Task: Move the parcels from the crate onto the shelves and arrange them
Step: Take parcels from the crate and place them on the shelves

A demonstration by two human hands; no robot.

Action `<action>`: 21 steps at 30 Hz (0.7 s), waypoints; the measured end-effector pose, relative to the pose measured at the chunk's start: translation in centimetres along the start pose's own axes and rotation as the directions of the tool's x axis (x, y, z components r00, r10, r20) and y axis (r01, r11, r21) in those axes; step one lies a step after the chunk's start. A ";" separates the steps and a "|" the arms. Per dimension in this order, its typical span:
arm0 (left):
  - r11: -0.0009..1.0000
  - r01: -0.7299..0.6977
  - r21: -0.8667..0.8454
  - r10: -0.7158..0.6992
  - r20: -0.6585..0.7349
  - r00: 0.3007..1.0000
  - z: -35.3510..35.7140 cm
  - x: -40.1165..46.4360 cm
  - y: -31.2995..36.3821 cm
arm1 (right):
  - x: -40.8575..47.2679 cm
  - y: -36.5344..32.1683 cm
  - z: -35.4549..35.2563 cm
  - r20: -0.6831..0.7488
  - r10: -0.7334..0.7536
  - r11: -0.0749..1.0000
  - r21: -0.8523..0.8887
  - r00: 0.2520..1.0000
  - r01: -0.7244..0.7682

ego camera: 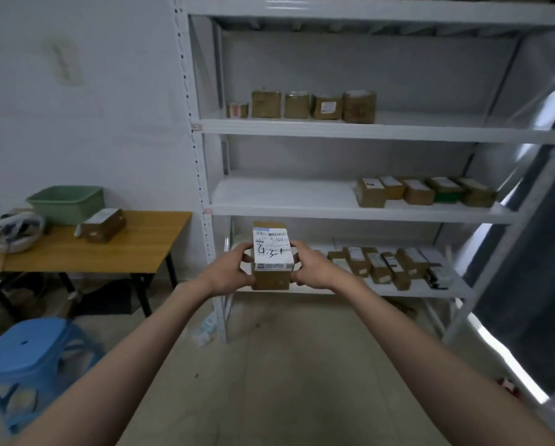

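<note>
Your left hand (234, 268) and right hand (311, 267) clamp one parcel (273, 257); rows already shelved beyond them, another left on the bench (134, 249).

Brown cardboard parcel (272, 256) with white label handwritten "4-3-1", held in front of white shelves (350, 209), rows of brown parcels (425, 192) on three shelves, green crate (66, 203) on worktop

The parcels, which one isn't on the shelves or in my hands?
The parcel on the wooden table, lying beside the green tub; every other loose one sits on a shelf.
</note>
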State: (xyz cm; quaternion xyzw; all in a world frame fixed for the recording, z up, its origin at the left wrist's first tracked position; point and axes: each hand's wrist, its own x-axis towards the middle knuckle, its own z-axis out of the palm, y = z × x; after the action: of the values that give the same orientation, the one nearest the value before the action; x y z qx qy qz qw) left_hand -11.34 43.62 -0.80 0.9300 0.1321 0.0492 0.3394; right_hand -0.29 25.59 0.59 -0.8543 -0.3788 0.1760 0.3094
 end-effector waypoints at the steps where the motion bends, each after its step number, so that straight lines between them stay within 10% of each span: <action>1: 1.000 -0.022 0.005 0.023 -0.004 1.000 0.3 1.4 1.3 | 0.0 0.9 -1.5 -0.022 0.010 1.000 0.000 1.000 -0.010; 21: 0.895 -0.446 0.023 0.445 0.052 0.894 4.9 30.0 24.3 | 6.0 15.0 -27.6 -0.450 0.106 0.993 0.011 0.886 -0.114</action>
State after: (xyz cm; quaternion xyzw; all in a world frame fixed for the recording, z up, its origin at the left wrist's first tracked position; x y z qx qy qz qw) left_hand 23.51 31.12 11.11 0.9421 -0.0912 0.1022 0.3061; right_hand 26.48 11.36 10.85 -0.8943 -0.2493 -0.0123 0.3713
